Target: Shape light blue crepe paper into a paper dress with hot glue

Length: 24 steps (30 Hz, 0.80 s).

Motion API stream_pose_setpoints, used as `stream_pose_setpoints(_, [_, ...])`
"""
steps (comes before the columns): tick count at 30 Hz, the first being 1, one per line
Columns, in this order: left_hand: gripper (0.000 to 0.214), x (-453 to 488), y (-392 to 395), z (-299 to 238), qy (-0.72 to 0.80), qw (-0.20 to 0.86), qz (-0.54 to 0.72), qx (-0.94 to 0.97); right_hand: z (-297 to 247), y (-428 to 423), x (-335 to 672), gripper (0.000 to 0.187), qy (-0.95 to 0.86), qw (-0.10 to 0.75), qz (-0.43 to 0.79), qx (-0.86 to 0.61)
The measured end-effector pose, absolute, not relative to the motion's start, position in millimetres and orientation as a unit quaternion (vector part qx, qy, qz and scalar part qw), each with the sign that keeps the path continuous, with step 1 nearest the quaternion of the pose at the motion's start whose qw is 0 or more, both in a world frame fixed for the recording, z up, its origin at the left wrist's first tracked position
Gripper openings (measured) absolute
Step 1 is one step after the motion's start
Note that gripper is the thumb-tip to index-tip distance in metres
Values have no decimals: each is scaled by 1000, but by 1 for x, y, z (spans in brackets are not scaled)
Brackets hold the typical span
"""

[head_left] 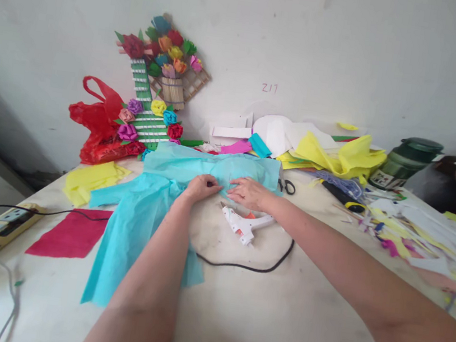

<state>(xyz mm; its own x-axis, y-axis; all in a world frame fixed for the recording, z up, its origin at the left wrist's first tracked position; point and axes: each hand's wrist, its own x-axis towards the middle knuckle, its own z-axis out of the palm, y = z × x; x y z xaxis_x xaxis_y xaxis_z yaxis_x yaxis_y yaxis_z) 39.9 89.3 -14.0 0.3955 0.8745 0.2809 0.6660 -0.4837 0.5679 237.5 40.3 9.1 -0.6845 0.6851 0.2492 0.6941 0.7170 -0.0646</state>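
A wide piece of light blue crepe paper (212, 163) lies across the back of the table, with longer folds of blue crepe paper (128, 247) hanging toward the front left. My left hand (203, 188) is closed on the near edge of the wide piece, its fingers pressed together. On the same edge, a little to the right, rests my right hand (250, 193), fingers slightly apart and laid over the paper. Just below the right hand, a white glue gun (241, 226) lies on its side with its nozzle pointing left. Black scissors handles (289, 187) show beside the right wrist.
Paper flowers on a green striped stand (149, 126) and a red plastic bag (98, 124) stand at back left. A power strip (9, 219) lies left; a black cord (256, 269) curves below the glue gun. Right are a green bottle (407, 162), a cutter (339, 195) and paper scraps (413, 242).
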Motion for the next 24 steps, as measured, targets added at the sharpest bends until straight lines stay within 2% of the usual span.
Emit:
stream_pose_setpoints(3, [24,43,90,-16,484,178,277,811,9,41,233,30,-913,146,-50,-377])
stream_pose_setpoints(9, [20,44,90,-15,491,154,275,812,18,39,226,21,-909,118,-133,-378])
stream_pose_setpoints(16, [30,46,91,-17,526,141,288,788,2,53,223,34,-903,88,-209,-365])
stream_pose_setpoints(24, [33,39,92,-13,528,182,256,789,-11,61,223,35,-904,58,-244,-347])
